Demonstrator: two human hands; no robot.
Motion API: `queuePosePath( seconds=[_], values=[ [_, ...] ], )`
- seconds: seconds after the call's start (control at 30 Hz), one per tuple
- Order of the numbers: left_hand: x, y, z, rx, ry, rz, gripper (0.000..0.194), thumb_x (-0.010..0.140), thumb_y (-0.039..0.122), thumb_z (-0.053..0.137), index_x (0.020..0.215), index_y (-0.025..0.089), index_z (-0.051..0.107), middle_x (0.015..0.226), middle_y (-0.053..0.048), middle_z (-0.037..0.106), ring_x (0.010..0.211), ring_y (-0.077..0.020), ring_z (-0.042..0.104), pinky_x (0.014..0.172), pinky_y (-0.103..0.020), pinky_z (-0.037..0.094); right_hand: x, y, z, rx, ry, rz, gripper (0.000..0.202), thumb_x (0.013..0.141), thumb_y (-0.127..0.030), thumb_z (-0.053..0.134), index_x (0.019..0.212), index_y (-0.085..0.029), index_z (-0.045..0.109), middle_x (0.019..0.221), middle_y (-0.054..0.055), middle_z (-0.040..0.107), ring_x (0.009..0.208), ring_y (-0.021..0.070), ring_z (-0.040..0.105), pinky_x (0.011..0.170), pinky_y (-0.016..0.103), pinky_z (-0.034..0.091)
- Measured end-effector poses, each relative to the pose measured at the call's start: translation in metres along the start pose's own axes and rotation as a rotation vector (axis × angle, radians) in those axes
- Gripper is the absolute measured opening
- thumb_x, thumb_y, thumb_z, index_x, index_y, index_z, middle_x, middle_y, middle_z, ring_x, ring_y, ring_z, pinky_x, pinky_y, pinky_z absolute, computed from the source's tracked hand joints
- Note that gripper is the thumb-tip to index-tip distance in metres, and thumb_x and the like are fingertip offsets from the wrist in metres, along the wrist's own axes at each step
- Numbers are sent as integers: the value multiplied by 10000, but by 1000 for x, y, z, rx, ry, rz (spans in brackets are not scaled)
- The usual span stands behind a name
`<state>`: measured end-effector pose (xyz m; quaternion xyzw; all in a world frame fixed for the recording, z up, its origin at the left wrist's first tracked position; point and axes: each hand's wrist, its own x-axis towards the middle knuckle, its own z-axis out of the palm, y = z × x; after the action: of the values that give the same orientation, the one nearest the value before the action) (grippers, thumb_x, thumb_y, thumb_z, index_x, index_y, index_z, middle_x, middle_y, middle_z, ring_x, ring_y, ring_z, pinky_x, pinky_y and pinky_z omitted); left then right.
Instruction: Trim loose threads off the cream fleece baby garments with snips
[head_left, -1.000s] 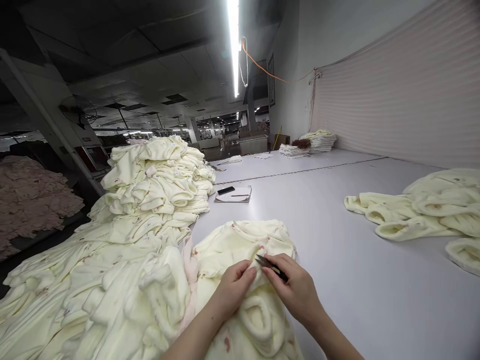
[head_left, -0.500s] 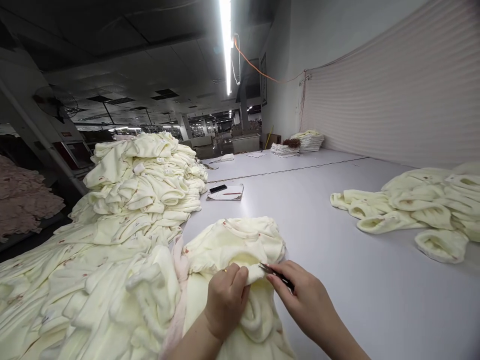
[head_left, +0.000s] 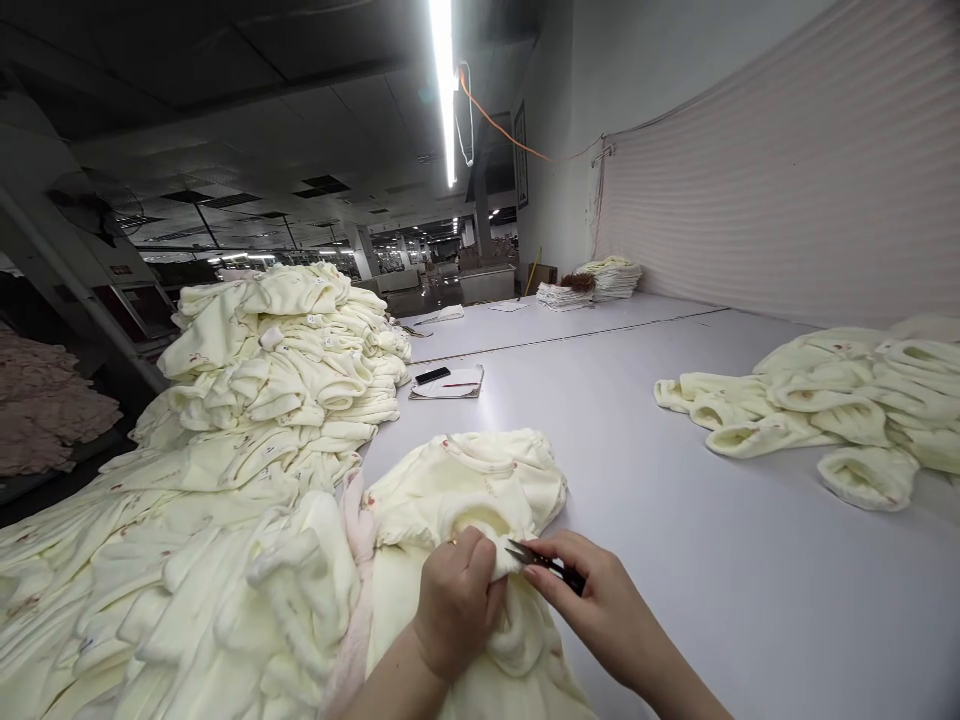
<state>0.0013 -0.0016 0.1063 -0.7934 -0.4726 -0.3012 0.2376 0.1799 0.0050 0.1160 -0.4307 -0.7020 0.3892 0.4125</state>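
Note:
A pale yellow fleece garment (head_left: 450, 470) with small reddish marks lies bunched on the table in front of me. My left hand (head_left: 459, 595) is closed on a fold of it beside a round opening. Between the thumb and fingers of my right hand (head_left: 589, 600) is a pair of dark thread snips (head_left: 551, 567). Their pointed blades are slightly apart and lie at the gripped fold, just right of my left fingers. Whether the tips touch the cloth or a thread I cannot tell.
A high heap of similar garments (head_left: 277, 400) fills the left side, with pink cloth (head_left: 356, 560) at its edge. More garments (head_left: 825, 390) lie at the right. Farther back are a phone (head_left: 433, 375), a notepad (head_left: 461, 385) with a red pen, and folded stacks (head_left: 615, 278).
The snips have shifted slightly left and down towards my left fingers, their blades now visibly parted. My left hand keeps its hold on the garment. The whole view has shifted a little.

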Motion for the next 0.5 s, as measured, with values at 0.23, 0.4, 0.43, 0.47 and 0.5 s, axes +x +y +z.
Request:
queuePosePath(
  seconds=[0.23,0.4,0.43,0.47,0.5],
  values=[
    [0,-1,0,-38,59,54,115,828,132,413,751,216,424,711,-38,587,553,-167,482,522,-278,338,1,7,-2,89,-24,48,208,835,-357,568,946,-257,713,933,29,701,824,199,621,676,273,471],
    [-1,-2,1,-60,76,67,111,820,117,433,764,213,436,725,-46,602,580,-174,503,546,-275,366,-1,6,-8,72,-65,89,201,836,-369,568,921,-254,709,937,22,698,859,204,616,710,284,463],
    [-1,-2,1,-71,80,81,104,817,118,437,770,211,442,733,-51,606,595,-178,512,559,-277,380,-1,5,-8,65,-73,82,197,832,-366,573,920,-255,709,931,22,697,858,205,614,710,286,461],
    [-1,-1,1,-83,81,95,99,813,118,440,775,209,448,741,-56,610,612,-183,522,574,-281,394,0,5,-8,59,-78,75,194,829,-362,575,916,-254,710,920,21,697,849,205,612,703,286,457],
    [-1,-1,1,-95,82,105,97,810,116,441,777,207,453,748,-60,613,626,-186,530,588,-284,407,0,4,-8,55,-81,73,192,828,-360,574,906,-252,712,902,21,696,830,203,609,690,285,453]
  ],
)
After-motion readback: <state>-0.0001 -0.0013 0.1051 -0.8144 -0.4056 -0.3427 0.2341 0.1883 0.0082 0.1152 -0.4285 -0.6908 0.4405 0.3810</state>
